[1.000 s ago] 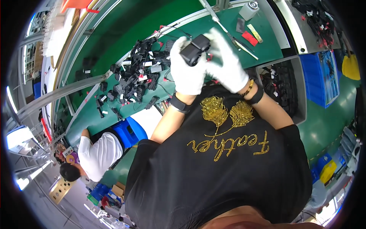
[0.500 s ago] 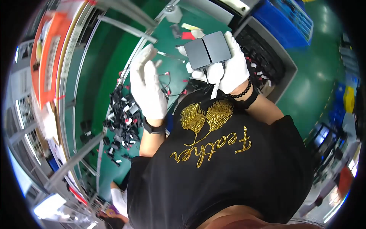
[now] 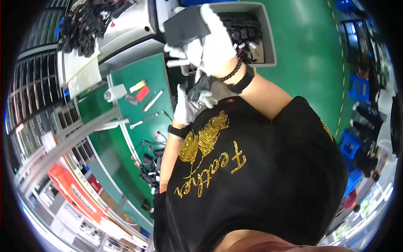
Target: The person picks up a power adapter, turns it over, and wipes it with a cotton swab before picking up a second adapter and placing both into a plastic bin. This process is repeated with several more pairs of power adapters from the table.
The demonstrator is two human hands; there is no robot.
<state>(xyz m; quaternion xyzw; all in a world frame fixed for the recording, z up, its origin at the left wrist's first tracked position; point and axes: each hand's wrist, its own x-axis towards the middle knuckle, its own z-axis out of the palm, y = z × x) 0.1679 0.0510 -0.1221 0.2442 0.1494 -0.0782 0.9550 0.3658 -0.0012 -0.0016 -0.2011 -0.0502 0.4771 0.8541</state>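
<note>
Above the grey plastic bin (image 3: 268,46) of black parts, a flat dark-grey rectangular block (image 3: 184,26) is gripped by the white-gloved right hand (image 3: 216,46), its long axis running left to right. Just below the bin's near-left corner, the white-gloved left hand (image 3: 189,107) is closed on a bundle of black cables (image 3: 198,86). Left of the bin, a green-topped workbench (image 3: 157,80) is seen; right of it, green floor (image 3: 310,63).

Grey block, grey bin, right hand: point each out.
grey block (image 3: 184,26), head view, its flat side face.
grey bin (image 3: 269,38), head view, right wall.
right hand (image 3: 216,48), head view, back of the white glove.
</note>
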